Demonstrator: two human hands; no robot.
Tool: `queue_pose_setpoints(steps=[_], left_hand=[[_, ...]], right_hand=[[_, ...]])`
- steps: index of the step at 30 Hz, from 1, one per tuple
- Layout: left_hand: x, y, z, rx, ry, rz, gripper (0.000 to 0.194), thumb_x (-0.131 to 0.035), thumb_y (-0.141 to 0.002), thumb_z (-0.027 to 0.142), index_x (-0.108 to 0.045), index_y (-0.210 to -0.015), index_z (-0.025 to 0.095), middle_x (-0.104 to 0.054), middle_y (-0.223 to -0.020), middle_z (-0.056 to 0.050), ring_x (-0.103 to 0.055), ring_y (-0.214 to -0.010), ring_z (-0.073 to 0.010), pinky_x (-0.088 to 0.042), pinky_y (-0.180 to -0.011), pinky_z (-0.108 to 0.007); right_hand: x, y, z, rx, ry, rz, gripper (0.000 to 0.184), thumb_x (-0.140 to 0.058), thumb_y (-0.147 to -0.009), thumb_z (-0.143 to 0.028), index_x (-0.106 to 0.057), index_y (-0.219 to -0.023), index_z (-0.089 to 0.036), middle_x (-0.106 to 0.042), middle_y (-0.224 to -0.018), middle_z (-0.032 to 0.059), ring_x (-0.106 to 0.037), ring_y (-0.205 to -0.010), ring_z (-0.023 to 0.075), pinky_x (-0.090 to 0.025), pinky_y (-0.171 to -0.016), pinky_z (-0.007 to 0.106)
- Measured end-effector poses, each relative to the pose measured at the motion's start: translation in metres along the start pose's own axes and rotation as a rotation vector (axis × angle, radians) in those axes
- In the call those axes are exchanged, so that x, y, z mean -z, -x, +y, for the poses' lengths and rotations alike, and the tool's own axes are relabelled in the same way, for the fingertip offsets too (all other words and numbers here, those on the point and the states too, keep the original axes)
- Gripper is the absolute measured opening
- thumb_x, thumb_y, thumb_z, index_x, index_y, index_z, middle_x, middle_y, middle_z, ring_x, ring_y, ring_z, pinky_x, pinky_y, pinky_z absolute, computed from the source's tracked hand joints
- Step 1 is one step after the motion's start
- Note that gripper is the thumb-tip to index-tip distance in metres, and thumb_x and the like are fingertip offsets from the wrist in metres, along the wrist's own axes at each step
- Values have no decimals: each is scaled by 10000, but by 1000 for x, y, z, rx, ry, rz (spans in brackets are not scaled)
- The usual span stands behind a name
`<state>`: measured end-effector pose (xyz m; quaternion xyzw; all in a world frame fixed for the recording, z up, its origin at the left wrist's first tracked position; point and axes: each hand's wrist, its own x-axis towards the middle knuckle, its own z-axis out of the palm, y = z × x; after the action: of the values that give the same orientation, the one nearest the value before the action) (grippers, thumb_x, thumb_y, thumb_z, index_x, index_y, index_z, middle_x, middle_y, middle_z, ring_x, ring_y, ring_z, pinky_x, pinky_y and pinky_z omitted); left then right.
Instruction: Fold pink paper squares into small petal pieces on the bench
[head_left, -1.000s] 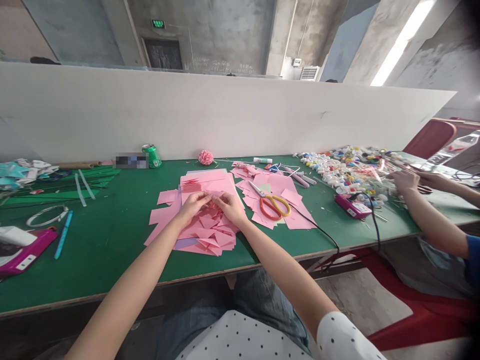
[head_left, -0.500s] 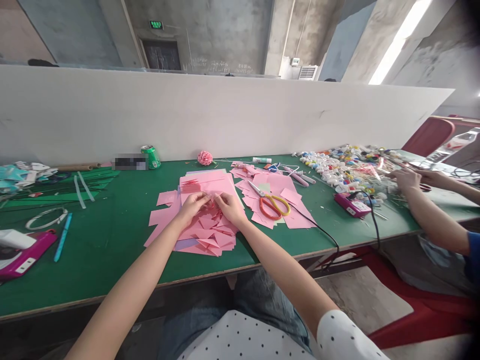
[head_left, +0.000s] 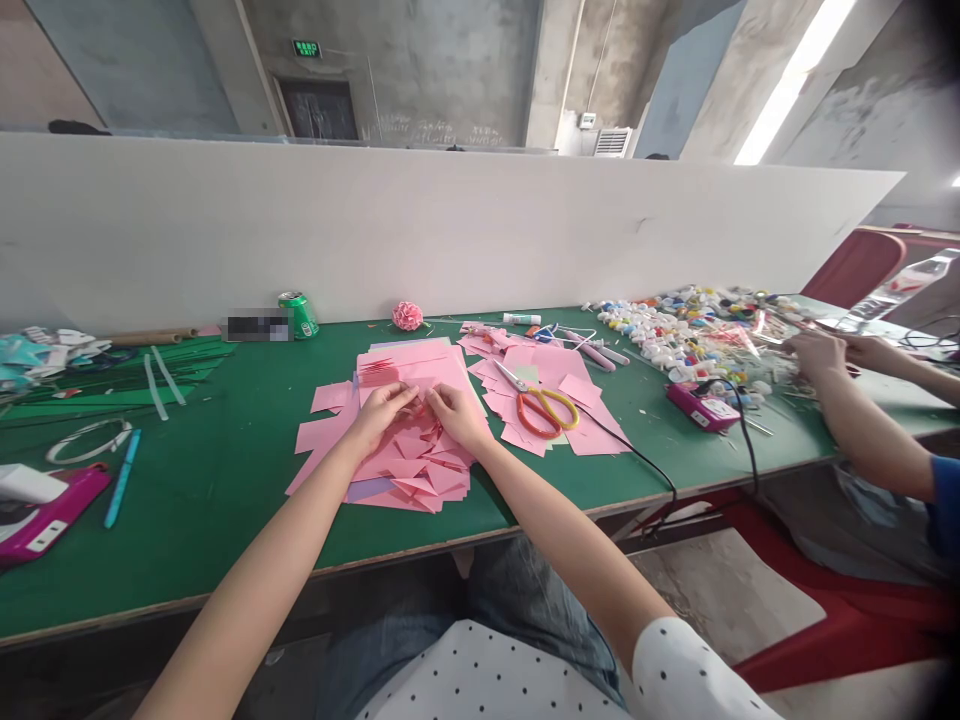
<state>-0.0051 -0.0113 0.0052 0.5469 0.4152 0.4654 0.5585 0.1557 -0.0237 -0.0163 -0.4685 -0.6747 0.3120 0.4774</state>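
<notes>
Over a pile of pink paper pieces (head_left: 409,468), my left hand (head_left: 384,412) and my right hand (head_left: 454,412) face each other with fingertips nearly together. Both pinch a small piece of pink paper, mostly covered by the fingers. Folded and loose pink scraps lie under the hands, on larger pink sheets (head_left: 427,362). A row of thin folded pink pieces (head_left: 379,372) rests just beyond my left hand. To the right of my right hand, scissors (head_left: 538,405) with red and yellow handles lie on more pink paper (head_left: 600,435).
A pink paper ball (head_left: 407,316) and a green can (head_left: 300,316) stand near the white partition (head_left: 450,235). At right, a co-worker's hands (head_left: 821,355) are beside a heap of colourful small parts (head_left: 675,335). A magenta box (head_left: 701,408) trails a black cable. A blue pen (head_left: 122,480) lies left.
My hands keep almost the same place and pinch, with only slight finger movement. The whole view has shifted slightly. The co-worker's hands have moved a little.
</notes>
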Motion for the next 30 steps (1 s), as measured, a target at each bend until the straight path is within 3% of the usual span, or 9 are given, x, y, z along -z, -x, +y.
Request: queue_pose_setpoints(steps=[30], left_hand=[[1,-3,-4,6,-62,6,374,-811,-615,478,-663,-701,145,-649,-679,-28,-601,-631,-139,-451,-606,-249]], right_hand=[[-1,0,-1,23,-72,4,340,-444,-891,-474,-507,-706,-194,-524,-632,-23,-469,-592,121,-341,-567,240]])
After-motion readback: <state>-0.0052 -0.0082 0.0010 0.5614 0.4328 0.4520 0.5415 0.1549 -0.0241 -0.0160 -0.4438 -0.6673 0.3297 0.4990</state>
